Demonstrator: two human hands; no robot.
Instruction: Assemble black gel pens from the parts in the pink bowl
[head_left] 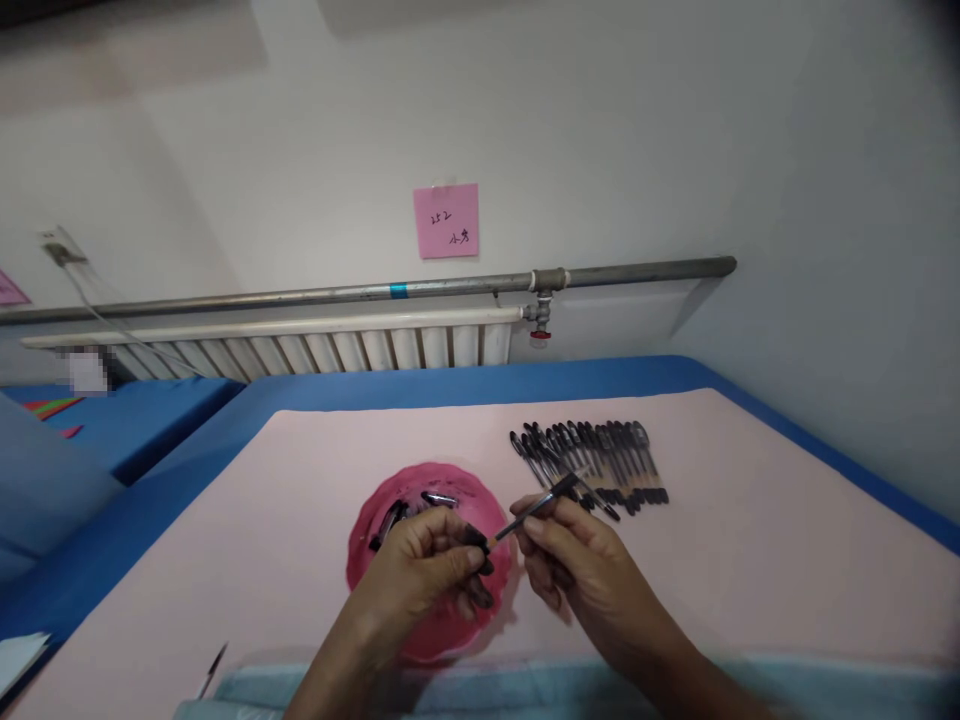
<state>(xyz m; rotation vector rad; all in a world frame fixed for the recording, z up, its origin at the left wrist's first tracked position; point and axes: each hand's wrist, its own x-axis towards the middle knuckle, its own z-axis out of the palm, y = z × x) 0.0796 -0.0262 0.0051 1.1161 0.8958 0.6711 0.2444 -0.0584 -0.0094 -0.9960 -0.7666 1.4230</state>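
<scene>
A pen with a grey, see-through barrel and a black upper end slants between my two hands. The thumb and fingers of my right hand are closed around its barrel. At its lower end, my left hand pinches it between thumb and fingertips, which hide that end. Dark stains mark the fingertips. Beneath my left hand stands a pink bowl with a wavy rim, holding several black pen parts. To the right, beyond my right hand, many black pens lie side by side in a row, a few crossed over others.
Pale pink sheeting covers the blue-edged table. A loose thin pen-like piece lies near the front left, beside light blue cloth. Behind are a radiator, a pipe and a pink note on the wall.
</scene>
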